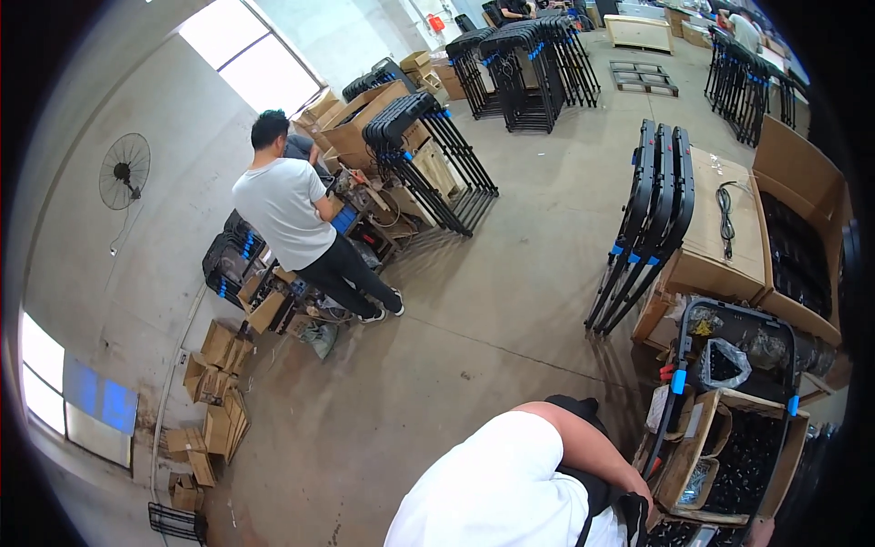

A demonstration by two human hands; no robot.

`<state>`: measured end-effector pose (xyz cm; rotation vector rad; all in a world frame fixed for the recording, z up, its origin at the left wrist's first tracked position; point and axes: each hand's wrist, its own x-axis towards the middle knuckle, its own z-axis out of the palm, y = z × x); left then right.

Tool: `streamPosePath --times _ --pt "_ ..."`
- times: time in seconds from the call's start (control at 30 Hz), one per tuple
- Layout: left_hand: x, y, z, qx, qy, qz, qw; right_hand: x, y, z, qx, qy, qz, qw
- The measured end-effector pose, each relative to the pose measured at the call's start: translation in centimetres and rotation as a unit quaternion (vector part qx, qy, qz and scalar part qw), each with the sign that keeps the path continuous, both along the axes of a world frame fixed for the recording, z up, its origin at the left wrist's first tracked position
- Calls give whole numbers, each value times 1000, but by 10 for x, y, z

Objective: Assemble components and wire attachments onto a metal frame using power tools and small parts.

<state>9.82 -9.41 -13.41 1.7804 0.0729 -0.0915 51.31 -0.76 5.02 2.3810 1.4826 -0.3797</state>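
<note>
A black tubular frame [737,308] with blue clips stands tilted over the open parts boxes at the lower right, its two legs running down toward me. My left arm, in a short white sleeve, bends across the lower middle. My left hand [646,512] is closed at the lower end of the frame's left leg, its fingers mostly hidden. Only a small part of my right hand [762,532] shows at the bottom edge, against the right leg. Beneath the frame lies a wooden box [796,456] of small black parts, with a bag of black pieces [725,363] behind it.
Three black folded frames [649,196] lean by a large carton [711,228] bearing a coiled cable [726,219]. A co-worker in a white shirt [284,214] stands at a cluttered bench on the left. Stacked frames [529,68] and a pallet [644,78] are farther back; cartons [219,428] line the wall.
</note>
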Motion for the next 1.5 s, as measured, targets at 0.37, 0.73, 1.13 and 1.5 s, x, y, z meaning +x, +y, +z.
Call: streamPosePath --times 0.37,0.73,1.13,1.5 --pt "-53 8 97 29 112 75 990 -15 11 8 63 44 -143 987" --pt "-50 27 104 107 33 32 993 29 -9 -30 173 15 -113 978" --pt "-50 35 110 188 47 10 981 21 -17 -13 31 -82 8 996" --pt "-43 35 104 257 -3 5 966 39 -11 -19 -8 -80 29 996"
